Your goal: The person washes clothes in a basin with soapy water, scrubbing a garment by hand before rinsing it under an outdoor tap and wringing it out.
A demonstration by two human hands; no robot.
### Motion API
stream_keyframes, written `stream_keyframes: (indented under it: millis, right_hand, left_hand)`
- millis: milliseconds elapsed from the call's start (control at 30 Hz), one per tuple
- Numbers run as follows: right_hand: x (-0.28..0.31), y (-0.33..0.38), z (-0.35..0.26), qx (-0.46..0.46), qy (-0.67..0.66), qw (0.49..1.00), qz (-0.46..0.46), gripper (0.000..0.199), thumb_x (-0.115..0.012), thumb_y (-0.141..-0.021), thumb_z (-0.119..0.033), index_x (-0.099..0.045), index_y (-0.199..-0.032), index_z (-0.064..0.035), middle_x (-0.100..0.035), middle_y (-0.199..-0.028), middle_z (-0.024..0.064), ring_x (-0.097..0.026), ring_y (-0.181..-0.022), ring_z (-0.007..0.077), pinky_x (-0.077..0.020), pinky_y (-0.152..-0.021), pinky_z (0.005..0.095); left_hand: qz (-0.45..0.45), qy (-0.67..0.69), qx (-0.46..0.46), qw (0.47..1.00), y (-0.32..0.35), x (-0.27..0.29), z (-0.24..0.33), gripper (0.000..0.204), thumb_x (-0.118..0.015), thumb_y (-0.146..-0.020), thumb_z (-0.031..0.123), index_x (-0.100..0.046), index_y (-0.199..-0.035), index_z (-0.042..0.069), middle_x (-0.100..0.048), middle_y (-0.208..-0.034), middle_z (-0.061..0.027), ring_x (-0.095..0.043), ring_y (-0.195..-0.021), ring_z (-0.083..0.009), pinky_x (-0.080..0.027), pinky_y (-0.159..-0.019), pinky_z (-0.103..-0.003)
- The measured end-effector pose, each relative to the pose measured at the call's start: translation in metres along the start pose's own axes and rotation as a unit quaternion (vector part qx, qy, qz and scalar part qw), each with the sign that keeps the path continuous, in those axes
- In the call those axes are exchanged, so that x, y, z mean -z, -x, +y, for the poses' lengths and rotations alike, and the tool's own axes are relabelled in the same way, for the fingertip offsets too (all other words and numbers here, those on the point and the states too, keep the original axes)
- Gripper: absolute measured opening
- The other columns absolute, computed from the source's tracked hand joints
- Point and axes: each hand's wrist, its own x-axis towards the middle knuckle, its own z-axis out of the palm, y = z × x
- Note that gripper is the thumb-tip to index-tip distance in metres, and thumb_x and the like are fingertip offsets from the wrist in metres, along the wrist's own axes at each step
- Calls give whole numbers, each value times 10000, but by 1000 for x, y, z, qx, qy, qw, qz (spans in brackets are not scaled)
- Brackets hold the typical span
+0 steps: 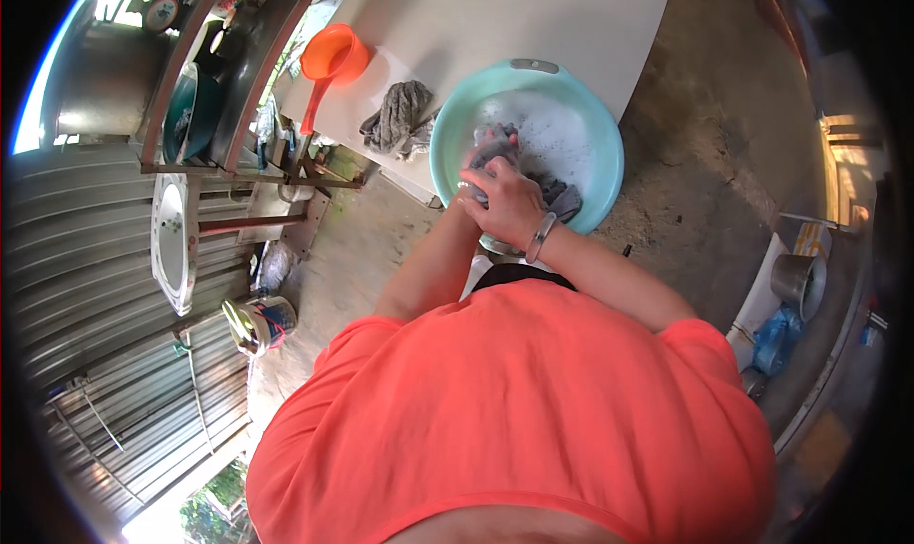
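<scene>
A light teal plastic basin holds soapy water and a wet grey cloth. My right hand, with a silver bangle on the wrist, is closed over the cloth at the basin's near rim. My left hand lies mostly hidden under the right one, pressed against the same cloth. Both forearms reach up from my orange shirt.
A wrung grey cloth and an orange scoop lie on a white slab beside the basin. A metal rack with dishes stands left, a tin can on the concrete floor, a metal pot at right.
</scene>
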Motion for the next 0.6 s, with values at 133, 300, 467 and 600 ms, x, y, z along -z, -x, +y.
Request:
stream_keyframes:
  millis: [133,300,467,600]
  right_hand:
    - [-31,-5,27,110,82,990,40,169,-551,-622,-143,-565,-727,-10,-521,-750,152,-499,-707,325,-421,-614,403]
    - [-26,-6,39,-102,-78,991,35,109,-500,-705,-153,-534,-701,-49,-557,-689,167,-540,-630,334,-429,-568,428]
    - [-22,-22,75,-197,-33,980,27,208,-421,-761,-251,-546,-776,-86,-577,-687,166,-562,-653,334,-444,-615,427]
    - [-29,-4,49,-51,-73,993,80,156,-499,-745,-243,-510,-738,-87,-556,-682,135,-542,-636,310,-439,-565,399]
  left_hand:
    - [64,874,336,344,6,37,-29,235,-395,-825,210,-470,-1013,89,-492,-901,-65,-484,-828,-191,-418,-707,-317]
    - [-62,898,258,-351,2,8,-7,270,-354,-850,288,-465,-1023,114,-502,-970,-86,-499,-836,-240,-447,-692,-357]
    - [-195,852,385,-298,-8,30,-31,270,-454,-777,335,-521,-897,103,-554,-852,-89,-526,-776,-246,-456,-652,-355]
    - [-183,884,108,-417,3,2,-24,320,-414,-805,367,-512,-918,85,-553,-842,-104,-535,-763,-244,-444,-701,-386]
